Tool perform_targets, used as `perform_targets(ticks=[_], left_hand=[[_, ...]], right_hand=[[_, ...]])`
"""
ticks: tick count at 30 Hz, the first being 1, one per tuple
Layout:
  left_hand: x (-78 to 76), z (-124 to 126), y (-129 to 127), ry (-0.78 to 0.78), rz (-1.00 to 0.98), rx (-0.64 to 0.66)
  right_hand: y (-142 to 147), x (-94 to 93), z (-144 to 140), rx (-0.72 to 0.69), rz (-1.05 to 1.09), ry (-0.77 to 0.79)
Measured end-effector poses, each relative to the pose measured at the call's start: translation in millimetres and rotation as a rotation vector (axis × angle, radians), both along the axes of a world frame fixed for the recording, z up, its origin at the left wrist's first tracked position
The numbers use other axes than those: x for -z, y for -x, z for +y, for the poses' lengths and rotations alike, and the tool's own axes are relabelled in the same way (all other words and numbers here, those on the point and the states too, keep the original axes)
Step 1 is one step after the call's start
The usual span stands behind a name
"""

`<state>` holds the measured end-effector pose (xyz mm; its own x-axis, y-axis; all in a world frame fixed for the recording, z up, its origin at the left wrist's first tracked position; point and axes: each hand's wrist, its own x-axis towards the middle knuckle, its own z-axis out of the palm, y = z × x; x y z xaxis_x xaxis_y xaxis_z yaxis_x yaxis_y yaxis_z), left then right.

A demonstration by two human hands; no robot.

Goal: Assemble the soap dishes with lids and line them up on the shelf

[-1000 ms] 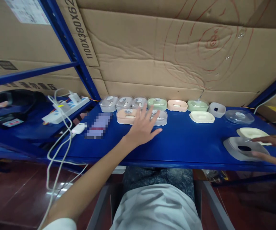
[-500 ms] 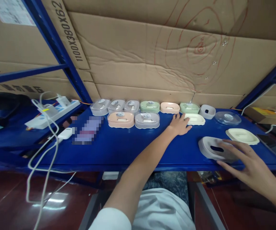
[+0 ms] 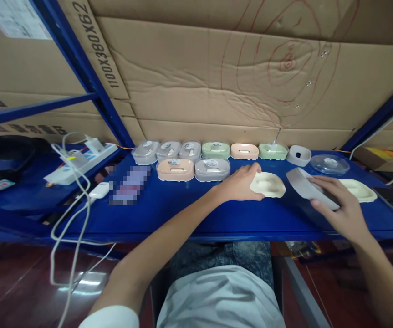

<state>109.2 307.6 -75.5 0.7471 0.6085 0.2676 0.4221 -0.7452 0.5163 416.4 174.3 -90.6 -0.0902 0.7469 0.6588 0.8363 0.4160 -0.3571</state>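
Observation:
My left hand point(image 3: 240, 184) grips the left end of a cream oval tray point(image 3: 271, 185), thumb and fingers on either side of it, just above the blue table. Held in my right hand point(image 3: 344, 207) is a grey oval shell point(image 3: 303, 183), tilted and lifted off the table. The fingers lie over its top, and the thumb presses the near side. A second cream tray point(image 3: 362, 191) lies behind the right hand, partly covered by it. Beyond the held shell, another grey shell point(image 3: 299, 156) with a dark slot sits beside a clear lid point(image 3: 330, 165).
Along the back stand several lidded oval boxes, among them a green one point(image 3: 216, 150) and a peach one point(image 3: 176, 170). To the left are a power strip point(image 3: 66, 171) and hanging white cables point(image 3: 53, 255). A dark phone-like slab point(image 3: 392, 202) lies far right.
My left hand has closed on the cream tray and drawn it nearer. The right hand has picked the grey shell up off the table and tilted it.

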Motion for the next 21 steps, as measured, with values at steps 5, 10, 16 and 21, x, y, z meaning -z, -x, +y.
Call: perform_targets(ticks=[5, 10, 16, 21], left_hand=[[-20.0, -18, 31, 0.088, -0.374, 0.035], [-23.7, -13, 40, 0.221, -0.752, -0.006], [-10.5, 0, 31, 0.563, -1.096, -0.125], [-9.2, -7, 22, 0.84, -1.249, -0.007]], right_hand=[[67, -26.2, 44, -0.197, 0.051, 0.002], [117, -29.2, 81, -0.376, 0.231, 0.045], [134, -10.5, 103, -0.434, 0.378, 0.159], [140, 4.9, 101, -0.252, 0.238, 0.024]])
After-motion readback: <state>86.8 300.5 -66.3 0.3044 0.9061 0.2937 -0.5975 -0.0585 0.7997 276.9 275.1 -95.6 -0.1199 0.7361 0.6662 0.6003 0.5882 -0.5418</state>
